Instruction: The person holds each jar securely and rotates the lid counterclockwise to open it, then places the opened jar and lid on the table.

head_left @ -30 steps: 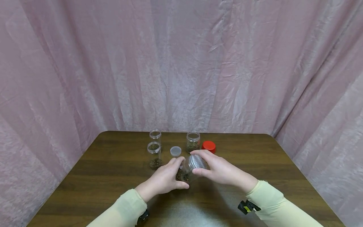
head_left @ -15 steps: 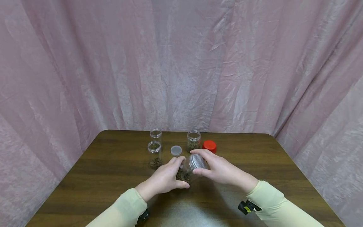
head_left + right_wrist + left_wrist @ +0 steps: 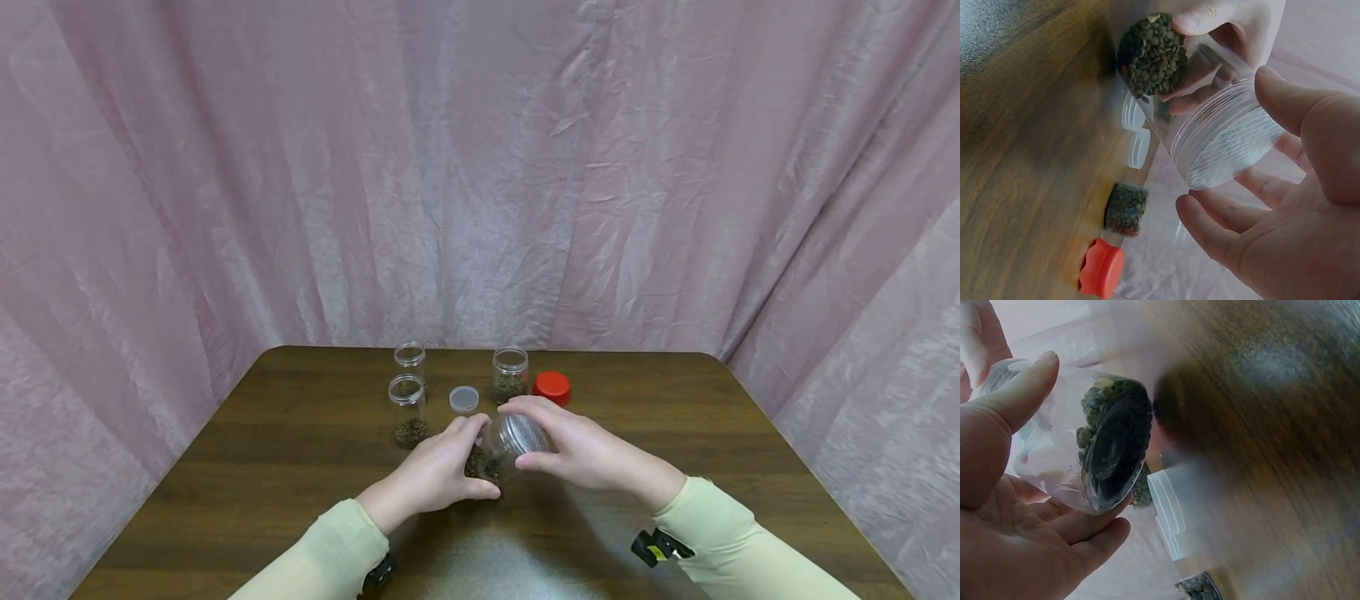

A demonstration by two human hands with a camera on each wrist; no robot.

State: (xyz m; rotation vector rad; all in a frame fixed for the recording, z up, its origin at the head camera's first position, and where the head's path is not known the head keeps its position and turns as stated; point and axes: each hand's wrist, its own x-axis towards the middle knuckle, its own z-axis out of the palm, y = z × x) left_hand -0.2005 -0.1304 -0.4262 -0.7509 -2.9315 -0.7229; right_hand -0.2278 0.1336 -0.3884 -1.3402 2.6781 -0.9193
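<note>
My left hand (image 3: 435, 471) grips a clear jar (image 3: 1063, 440) round its body, holding it tilted above the table with the base toward the left. Dark lentil-like grains (image 3: 1154, 53) have gathered at its base end. A clear, ridged lid with a silvery top (image 3: 1235, 150) sits on the jar's mouth, facing right. My right hand (image 3: 577, 442) curls round this lid; its thumb touches the rim in the right wrist view, and the other fingers spread along the opposite side. Whether every fingertip touches the lid cannot be told.
Behind my hands on the wooden table (image 3: 300, 450) stand lidless clear jars, one at the back left (image 3: 410, 357), one nearer with grains (image 3: 408, 408) and one at the back centre (image 3: 510, 379). A whitish translucent cap (image 3: 464, 399) and a red lid (image 3: 552, 388) lie among them.
My right thumb has drawn back slightly to the right on the lid, and the right fingers have shifted a little. My left hand and the jar hold almost the same place.
</note>
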